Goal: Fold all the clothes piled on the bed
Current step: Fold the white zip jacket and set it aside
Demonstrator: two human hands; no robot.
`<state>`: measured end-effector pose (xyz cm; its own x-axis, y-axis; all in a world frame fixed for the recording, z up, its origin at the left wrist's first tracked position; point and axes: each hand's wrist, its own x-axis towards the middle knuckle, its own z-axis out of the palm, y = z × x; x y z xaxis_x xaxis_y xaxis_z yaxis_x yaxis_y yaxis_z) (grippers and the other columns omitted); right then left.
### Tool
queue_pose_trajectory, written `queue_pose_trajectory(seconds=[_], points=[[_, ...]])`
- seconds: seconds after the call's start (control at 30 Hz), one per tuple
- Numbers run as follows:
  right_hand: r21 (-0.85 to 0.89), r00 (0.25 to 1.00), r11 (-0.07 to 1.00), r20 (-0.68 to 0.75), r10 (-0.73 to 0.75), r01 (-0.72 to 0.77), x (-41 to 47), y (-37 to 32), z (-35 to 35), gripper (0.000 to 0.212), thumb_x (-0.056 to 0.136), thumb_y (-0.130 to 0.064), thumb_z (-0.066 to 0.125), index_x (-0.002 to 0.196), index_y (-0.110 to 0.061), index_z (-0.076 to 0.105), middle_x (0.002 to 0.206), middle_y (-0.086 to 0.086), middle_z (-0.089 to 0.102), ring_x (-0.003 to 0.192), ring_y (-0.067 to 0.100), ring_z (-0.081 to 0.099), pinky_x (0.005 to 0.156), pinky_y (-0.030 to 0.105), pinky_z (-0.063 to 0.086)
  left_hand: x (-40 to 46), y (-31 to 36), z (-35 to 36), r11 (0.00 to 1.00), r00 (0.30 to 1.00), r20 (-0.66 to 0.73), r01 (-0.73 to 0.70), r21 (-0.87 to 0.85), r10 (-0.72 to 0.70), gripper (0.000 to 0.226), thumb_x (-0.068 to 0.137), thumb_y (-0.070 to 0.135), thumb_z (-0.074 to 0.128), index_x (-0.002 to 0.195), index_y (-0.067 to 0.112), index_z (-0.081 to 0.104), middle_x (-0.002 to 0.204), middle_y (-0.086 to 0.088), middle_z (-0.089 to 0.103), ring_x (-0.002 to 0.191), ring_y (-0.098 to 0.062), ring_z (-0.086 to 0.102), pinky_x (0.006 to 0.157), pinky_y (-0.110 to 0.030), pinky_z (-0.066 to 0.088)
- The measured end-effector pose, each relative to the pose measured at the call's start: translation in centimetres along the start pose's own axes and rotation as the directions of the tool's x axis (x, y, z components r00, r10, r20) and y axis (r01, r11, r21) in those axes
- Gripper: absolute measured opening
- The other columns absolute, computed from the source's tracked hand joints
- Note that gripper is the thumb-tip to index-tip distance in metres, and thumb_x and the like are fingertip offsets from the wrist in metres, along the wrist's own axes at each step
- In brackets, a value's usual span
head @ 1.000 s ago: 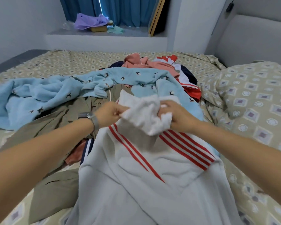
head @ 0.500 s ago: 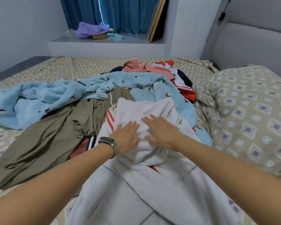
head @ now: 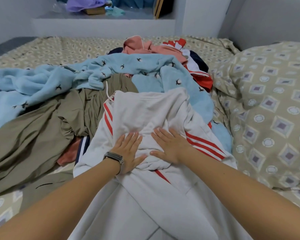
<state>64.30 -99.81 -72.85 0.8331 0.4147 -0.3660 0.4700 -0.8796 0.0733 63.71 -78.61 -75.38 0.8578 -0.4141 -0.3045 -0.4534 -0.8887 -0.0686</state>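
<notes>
1. Hoodie (head: 145,111), white with red stripes, lies on top of the pile, on the bed (head: 42,49) in front of the person.
2. Left hand (head: 128,151) and right hand (head: 171,146) press flat on it, fingers straight, gripping nothing.
3. Best bet: smooth outward from the middle before folding.
4. Count: one hoodie, one blue fleece (head: 42,84), one olive garment (head: 33,135), a pink one (head: 137,45), a few more buried.
</notes>
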Motion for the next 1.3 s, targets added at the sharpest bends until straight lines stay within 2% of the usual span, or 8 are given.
queue_pose_trajectory(seconds=[0.17,0.3,0.47,0.63,0.77,0.9,1.07,1.3], points=[[0.275,0.994,0.956,-0.071,-0.086,0.102,-0.3,0.9,-3.1,0.064,0.098,-0.056,0.037,0.145,-0.014,0.043,0.152,0.009,0.039,0.142,0.024,0.032,0.114,0.039,0.027,0.1,-1.9,-2.7,0.987,0.970,-0.196,-0.153,-0.046,0.142,0.100,0.082,0.075,-0.007,0.149,0.011,0.029,0.157,-0.009,0.025,0.146,-0.025,0.019,0.118,-0.035,0.008],[0.418,0.815,0.908,-0.539,0.212,0.040,-0.4,4.4,-7.0,0.038,0.088,-0.026,0.065,0.125,-0.018,0.062,0.122,0.007,0.062,0.118,0.028,0.049,0.097,0.037,0.036,1.8,-4.6,-7.1,0.998,0.704,-0.709,-0.014,-0.068,-0.038,0.051,0.088,0.037,0.045,0.124,0.002,0.054,0.124,-0.018,0.056,0.115,-0.038,0.053,0.099,-0.041,0.031],[0.802,0.771,0.549,-0.189,0.608,-0.235,1.4,8.3,-7.2,0.100,0.065,-0.042,0.087,0.143,-0.010,0.033,0.140,0.009,0.042,0.128,0.029,0.042,0.101,0.038,0.039,3.8,-6.9,-9.3,0.747,0.755,-0.133,0.577,-0.330,-0.642,0.107,0.071,0.069,0.066,0.140,-0.004,0.028,0.139,-0.023,0.039,0.126,-0.037,0.041,0.103,-0.040,0.036],[0.903,0.893,0.410,-0.073,0.443,-0.129,1.8,7.8,-5.5,0.080,0.064,-0.035,0.090,0.132,-0.016,0.053,0.131,0.001,0.058,0.121,0.020,0.053,0.097,0.029,0.043,4.6,-5.8,-8.3,0.723,0.832,-0.099,0.408,-0.557,-0.546,0.080,0.071,0.052,0.078,0.126,0.002,0.048,0.121,-0.014,0.056,0.107,-0.030,0.056,0.079,-0.032,0.044],[0.864,0.865,0.472,-0.093,0.493,-0.176,2.0,7.6,-5.4,0.099,0.061,-0.043,0.089,0.143,-0.017,0.040,0.141,0.005,0.048,0.130,0.025,0.044,0.108,0.041,0.038,3.6,-6.0,-8.2,0.178,0.870,0.171,0.280,-0.943,-0.462,0.060,0.067,0.035,0.086,0.112,0.005,0.059,0.107,-0.004,0.066,0.096,-0.025,0.063,0.081,-0.038,0.054],[0.930,0.816,0.219,0.125,0.565,-0.294,1.1,8.8,-5.6,0.116,0.050,-0.047,0.093,0.143,-0.010,0.034,0.130,0.009,0.054,0.104,0.023,0.060,0.092,0.041,0.053,1.3,-7.3,-8.7,-0.139,0.875,0.359,0.331,-0.933,-0.326,0.086,0.043,0.034,0.095,0.116,0.002,0.062,0.103,-0.016,0.072,0.092,-0.033,0.069,0.074,-0.039,0.057],[0.935,0.830,0.181,0.170,0.531,-0.307,-0.3,8.3,-7.1,0.060,0.065,-0.033,0.089,0.105,-0.007,0.054,0.076,0.006,0.053,0.047,0.015,0.045,0.044,0.025,0.036,-0.3,-8.0,-9.9,-0.083,0.896,0.296,0.284,-0.955,-0.332,0.063,0.052,0.025,0.094,0.108,0.011,0.068,0.097,-0.011,0.074,0.087,-0.030,0.071,0.073,-0.039,0.057],[0.963,0.792,0.250,-0.073,0.606,-0.103,-1.6,11.2,-9.5,0.024,0.072,-0.005,0.081,0.074,-0.020,0.061,0.077,0.007,0.059,0.072,0.023,0.052,0.061,0.034,0.048,-0.9,-11.8,-12.6,0.141,0.788,0.063,0.187,-0.972,-0.612,0.042,0.065,0.017,0.088,0.100,0.014,0.064,0.104,-0.006,0.065,0.090,-0.024,0.061,0.081,-0.037,0.050]])
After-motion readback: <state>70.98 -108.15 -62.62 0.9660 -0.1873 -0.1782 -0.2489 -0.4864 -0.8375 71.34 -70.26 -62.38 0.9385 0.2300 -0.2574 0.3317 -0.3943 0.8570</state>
